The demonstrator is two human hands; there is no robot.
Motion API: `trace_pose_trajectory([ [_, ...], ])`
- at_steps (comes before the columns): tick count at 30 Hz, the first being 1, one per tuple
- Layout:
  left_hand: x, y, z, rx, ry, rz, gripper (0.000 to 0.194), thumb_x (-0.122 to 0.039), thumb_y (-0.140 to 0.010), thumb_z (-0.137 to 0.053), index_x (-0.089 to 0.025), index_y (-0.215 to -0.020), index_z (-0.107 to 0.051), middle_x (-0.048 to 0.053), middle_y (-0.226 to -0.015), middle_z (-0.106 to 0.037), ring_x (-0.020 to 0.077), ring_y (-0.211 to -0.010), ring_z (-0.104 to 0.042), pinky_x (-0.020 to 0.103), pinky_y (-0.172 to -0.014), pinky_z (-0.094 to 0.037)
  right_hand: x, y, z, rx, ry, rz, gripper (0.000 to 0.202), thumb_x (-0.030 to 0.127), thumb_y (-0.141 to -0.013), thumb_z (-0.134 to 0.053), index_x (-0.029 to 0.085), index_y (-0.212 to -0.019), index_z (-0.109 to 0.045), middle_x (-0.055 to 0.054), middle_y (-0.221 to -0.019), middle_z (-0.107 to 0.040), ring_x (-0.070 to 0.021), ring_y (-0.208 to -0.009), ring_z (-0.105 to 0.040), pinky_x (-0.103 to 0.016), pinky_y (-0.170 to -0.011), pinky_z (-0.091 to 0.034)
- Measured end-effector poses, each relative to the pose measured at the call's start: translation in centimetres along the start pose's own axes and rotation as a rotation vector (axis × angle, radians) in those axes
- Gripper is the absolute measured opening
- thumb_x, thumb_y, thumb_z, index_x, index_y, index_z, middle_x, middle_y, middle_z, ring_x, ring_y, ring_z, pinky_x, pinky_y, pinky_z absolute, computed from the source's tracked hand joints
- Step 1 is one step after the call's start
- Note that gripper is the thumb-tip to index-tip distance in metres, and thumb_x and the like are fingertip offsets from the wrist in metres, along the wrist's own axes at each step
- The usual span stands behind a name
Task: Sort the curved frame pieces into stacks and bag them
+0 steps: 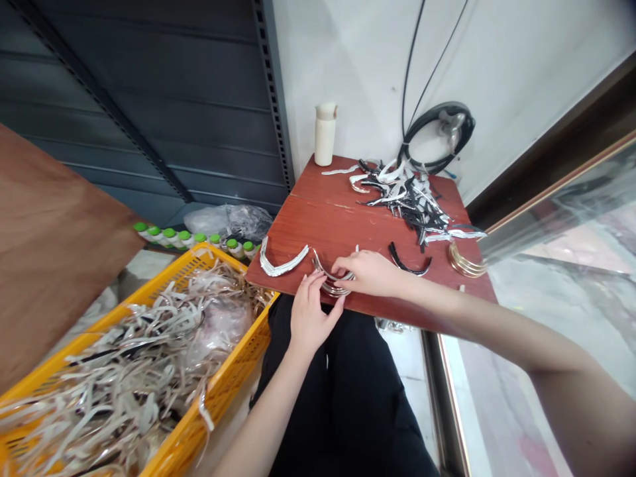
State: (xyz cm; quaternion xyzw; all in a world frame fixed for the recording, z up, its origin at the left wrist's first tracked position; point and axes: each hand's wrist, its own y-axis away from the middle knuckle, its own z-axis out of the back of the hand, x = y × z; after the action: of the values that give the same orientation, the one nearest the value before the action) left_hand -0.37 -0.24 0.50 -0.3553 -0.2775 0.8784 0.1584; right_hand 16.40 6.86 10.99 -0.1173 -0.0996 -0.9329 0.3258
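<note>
Several curved silver bands (334,289) lie nested at the front edge of the red-brown table (318,218). My left hand (312,315) is at their left and front side, thumb and fingers apart around them, touching the stack. Over their right side reaches my right hand (370,273), its fingers bent together on the bands; what is between the fingertips is too small to make out. A white curved bundle (283,267) lies to the left. On the right are a black curved bundle (410,268) and a stack of gold curved bands (466,264).
A tangled pile of black and white strips (410,199) covers the table's back right. A cream bottle (324,136) stands at the back left corner. Coiled black cable (464,136) leans on the wall. Left of the table, a yellow crate (238,358) holds many strips, near green-capped bottles (185,238).
</note>
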Motion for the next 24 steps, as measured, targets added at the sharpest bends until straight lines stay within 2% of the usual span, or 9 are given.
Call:
trace_pose_trajectory([
  [3,-0.1,0.0,0.0,0.007,-0.003,-0.013,0.044,-0.031,-0.084,-0.068,-0.018,-0.123,-0.051,0.014,-0.127,-0.062,0.0272,-0.124,-0.057,0.053,-0.111,-0.043,-0.2,0.0,-0.2,-0.001,0.066,0.02,0.02,0.037,-0.092,-0.062,0.02,-0.099,-0.071,-0.005,-0.097,-0.075,-0.0228,-0.095,-0.069,-0.031,-0.081,-0.046],
  [9,-0.2,-0.2,0.1,0.0,0.013,-0.007,0.037,-0.03,-0.084,-0.069,-0.019,-0.116,-0.053,0.013,-0.124,-0.062,0.0271,-0.123,-0.057,0.053,-0.11,-0.045,0.4,0.1,-0.7,0.003,0.206,0.055,0.02,0.025,-0.094,-0.055,0.016,-0.093,-0.074,-0.008,-0.096,-0.075,-0.0247,-0.095,-0.068,-0.034,-0.088,-0.044],
  [13,-0.2,-0.2,0.0,0.001,0.025,-0.006,0.036,-0.029,-0.084,-0.07,-0.019,-0.114,-0.053,0.013,-0.123,-0.062,0.0272,-0.123,-0.057,0.053,-0.11,-0.045,0.7,0.0,-0.8,0.006,0.147,0.021,0.014,0.024,-0.091,-0.059,0.019,-0.093,-0.071,-0.006,-0.096,-0.075,-0.0239,-0.095,-0.069,-0.033,-0.087,-0.043],
  [17,-0.2,-0.2,0.0,-0.006,0.029,-0.002,0.038,-0.029,-0.083,-0.07,-0.019,-0.115,-0.052,0.012,-0.124,-0.062,0.0266,-0.124,-0.057,0.052,-0.11,-0.044,0.7,0.2,-0.4,-0.008,0.046,-0.036,0.012,0.024,-0.09,-0.06,0.021,-0.101,-0.063,-0.004,-0.093,-0.075,-0.0205,-0.089,-0.07,-0.029,-0.08,-0.043],
  [20,-0.2,-0.2,0.1,-0.007,0.032,-0.003,0.038,-0.029,-0.083,-0.07,-0.019,-0.115,-0.052,0.012,-0.124,-0.062,0.0262,-0.124,-0.057,0.051,-0.11,-0.044,0.7,0.5,0.1,-0.002,-0.04,-0.03,0.013,0.029,-0.089,-0.062,0.022,-0.1,-0.061,-0.002,-0.095,-0.074,-0.0196,-0.088,-0.069,-0.026,-0.073,-0.043],
  [24,-0.2,-0.2,0.1,0.009,0.046,0.014,0.032,-0.03,-0.084,-0.068,-0.021,-0.11,-0.052,0.012,-0.123,-0.062,0.027,-0.124,-0.057,0.054,-0.11,-0.044,0.6,0.5,0.4,0.027,-0.094,0.015,0.013,0.035,-0.088,-0.065,0.023,-0.093,-0.065,0.0,-0.096,-0.073,-0.0182,-0.086,-0.068,-0.025,-0.069,-0.041],
])
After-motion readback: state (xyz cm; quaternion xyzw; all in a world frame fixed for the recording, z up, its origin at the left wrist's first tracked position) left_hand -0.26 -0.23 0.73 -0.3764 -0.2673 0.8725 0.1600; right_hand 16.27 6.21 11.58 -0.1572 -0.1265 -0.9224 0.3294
